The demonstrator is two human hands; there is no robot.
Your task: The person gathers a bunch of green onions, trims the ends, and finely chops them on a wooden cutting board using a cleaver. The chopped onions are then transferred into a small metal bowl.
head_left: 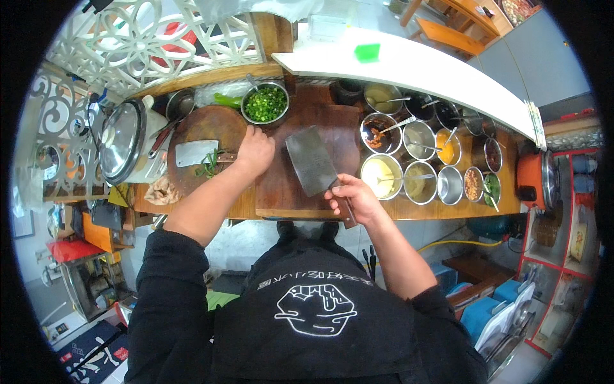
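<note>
In my right hand (354, 200) is a cleaver (311, 160), its wooden handle in my closed fingers. Its broad grey blade slants up and left over a dark wooden cutting board (342, 125). My left hand (257, 152) has curled fingers just below a metal bowl of chopped green onion (265, 105); what they hold, if anything, is hidden. Beside that wrist, a second cleaver (197, 153) lies on a round wooden chopping block (208, 123), its handle pointing toward my forearm. Some cut green stalks (210, 164) lie against its blade.
Several metal bowls of sauces and toppings crowd the right side, including a pale yellow one (381, 176) and an empty one (450, 185). A large lidded pot (121, 141) stands at far left, near a crumpled cloth (162, 191). A white ledge (409, 70) runs behind the bowls.
</note>
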